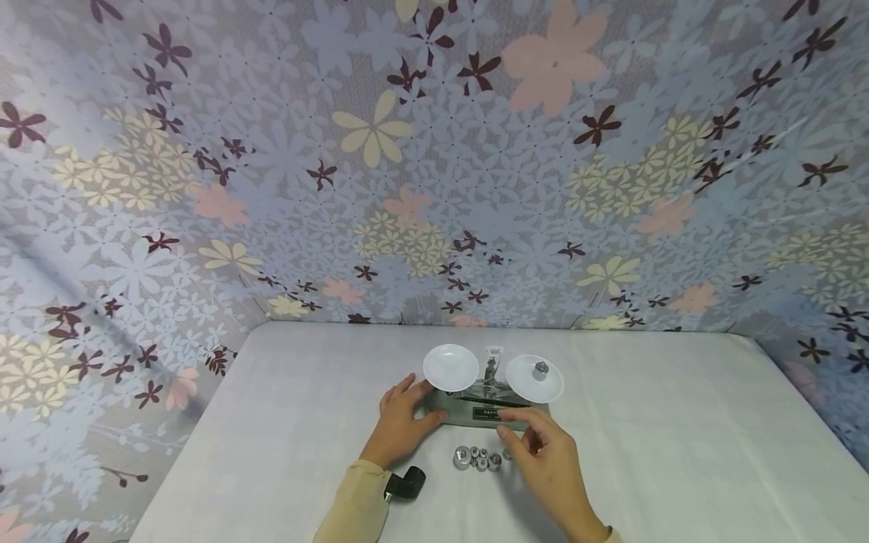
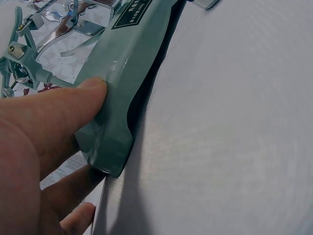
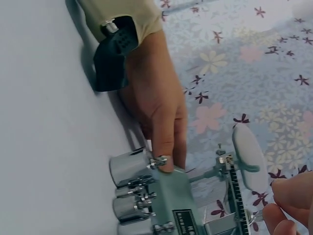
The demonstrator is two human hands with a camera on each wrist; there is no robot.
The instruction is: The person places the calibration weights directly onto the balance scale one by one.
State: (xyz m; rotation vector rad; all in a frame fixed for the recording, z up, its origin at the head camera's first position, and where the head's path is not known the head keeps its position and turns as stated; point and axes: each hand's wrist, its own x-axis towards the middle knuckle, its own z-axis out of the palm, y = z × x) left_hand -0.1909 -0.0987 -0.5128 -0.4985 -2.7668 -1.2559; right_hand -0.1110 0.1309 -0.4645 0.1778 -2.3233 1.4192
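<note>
L hand (image 1: pixel 400 422): lower centre, fingers straight, pressing balance scale (image 1: pixel 485 407) base's left end.
L pan (image 1: pixel 451 367): bare.
R pan (image 1: pixel 534 378): one weight (image 1: pixel 540 369) on.
Weights row (image 1: pixel 478 458): on tabletop (image 1: pixel 679 452), unloaded yet.
R hand (image 1: pixel 550 460): fingers curled at base front, grip unclear.

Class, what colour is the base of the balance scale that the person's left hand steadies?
Pale grey-green, clearest in the left wrist view: the base.
</note>
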